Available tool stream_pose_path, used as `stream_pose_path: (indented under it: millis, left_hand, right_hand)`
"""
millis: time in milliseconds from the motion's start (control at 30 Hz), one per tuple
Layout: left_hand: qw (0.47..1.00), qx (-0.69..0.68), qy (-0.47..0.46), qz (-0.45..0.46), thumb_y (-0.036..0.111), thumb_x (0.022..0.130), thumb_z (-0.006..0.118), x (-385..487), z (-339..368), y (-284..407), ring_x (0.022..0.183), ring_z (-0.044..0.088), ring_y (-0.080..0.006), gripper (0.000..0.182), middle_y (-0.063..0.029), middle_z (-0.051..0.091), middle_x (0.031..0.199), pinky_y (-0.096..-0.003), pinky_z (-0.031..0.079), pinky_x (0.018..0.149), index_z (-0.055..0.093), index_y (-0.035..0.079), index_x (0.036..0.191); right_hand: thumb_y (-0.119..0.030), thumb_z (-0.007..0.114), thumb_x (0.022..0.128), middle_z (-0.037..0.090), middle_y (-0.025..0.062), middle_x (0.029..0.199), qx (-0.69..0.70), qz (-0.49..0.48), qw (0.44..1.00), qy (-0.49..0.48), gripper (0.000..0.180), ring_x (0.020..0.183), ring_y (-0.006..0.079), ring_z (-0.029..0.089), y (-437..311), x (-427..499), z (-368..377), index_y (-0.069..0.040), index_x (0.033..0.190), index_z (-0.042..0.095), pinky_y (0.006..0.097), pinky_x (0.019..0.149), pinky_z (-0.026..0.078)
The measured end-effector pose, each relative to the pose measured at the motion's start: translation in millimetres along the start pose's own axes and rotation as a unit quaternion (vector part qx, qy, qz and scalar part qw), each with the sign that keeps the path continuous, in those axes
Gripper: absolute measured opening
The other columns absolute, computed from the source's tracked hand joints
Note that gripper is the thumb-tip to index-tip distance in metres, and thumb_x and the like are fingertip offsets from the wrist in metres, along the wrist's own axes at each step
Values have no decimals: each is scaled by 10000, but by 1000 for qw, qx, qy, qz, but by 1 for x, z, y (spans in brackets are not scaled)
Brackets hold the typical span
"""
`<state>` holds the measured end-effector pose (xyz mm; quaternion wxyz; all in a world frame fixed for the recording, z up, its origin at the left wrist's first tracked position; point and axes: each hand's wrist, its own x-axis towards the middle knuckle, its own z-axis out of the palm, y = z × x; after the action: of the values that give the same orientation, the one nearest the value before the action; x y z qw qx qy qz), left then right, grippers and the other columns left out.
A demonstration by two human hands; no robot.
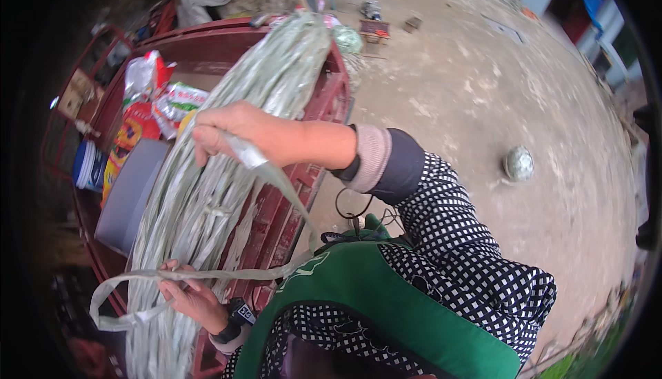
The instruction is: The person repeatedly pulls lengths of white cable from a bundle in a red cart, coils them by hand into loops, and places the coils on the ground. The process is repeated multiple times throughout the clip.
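Note:
A long bundle of pale, translucent plastic strips (289, 63) lies lengthwise along one side of a dark red metal cart bed (181, 51). Above the bundle's middle, my right hand (240, 133) grips a flat plastic strip (289, 188) that runs down towards my apron. My left hand (194, 299) is over the near end of the bundle, with the strip held between its thumb and fingers. Beyond that hand the strip bends into a loose loop (98, 301). A small knot (217, 211) shows among the bundled strips.
Beside the bundle in the cart are a grey box (134, 193), a blue-lidded tub (89, 164) and colourful printed bags (137, 126). A wound ball of plastic strip (518, 163) sits on the concrete floor (455, 100). Farther off stand a small stool (375, 28) and another ball (346, 39).

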<state>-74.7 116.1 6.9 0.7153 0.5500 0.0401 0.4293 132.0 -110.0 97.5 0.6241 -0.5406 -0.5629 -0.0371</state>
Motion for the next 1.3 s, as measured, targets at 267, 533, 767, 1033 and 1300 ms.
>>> stream_pose_path:
  millis: [267,533,767,1033,1300]
  left_hand:
    - [980,44,156,116,95,886,545,-15,-80,90,373,346,-76,121,-57,508,696,-217,382,486,491,-3,931]
    - [934,24,336,120,57,860,536,-46,-146,167,414,335,-89,88,13,404,580,-245,421,575,527,13,936]
    - [925,46,336,172,82,877,566,-59,-202,225,434,409,-63,75,18,449,602,-234,465,518,546,10,875]
    - [942,143,266,147,246,918,566,-57,-269,261,464,534,-78,230,17,517,565,-203,462,466,541,28,847]
    - [894,217,332,211,342,966,441,-36,-342,277,462,531,-153,407,-53,530,558,-259,453,480,561,-26,839]
  right_hand:
    - [-303,373,994,598,83,769,30,136,990,-31,352,747,174,616,12,83,-11,-7,874,523,297,749,505]
    - [-405,386,975,480,-7,525,-234,145,960,-50,446,419,66,421,39,168,-58,-32,814,570,210,396,314]
    - [-413,327,989,384,4,385,-229,132,961,-86,506,288,86,313,53,257,-22,-73,659,505,234,298,222]
    - [-446,435,948,345,-29,395,-245,140,924,-260,467,284,74,285,5,281,142,-128,608,393,231,306,177]
    - [-514,498,900,354,-28,432,-118,157,896,-397,482,339,73,306,-51,278,293,-133,622,397,222,357,215]
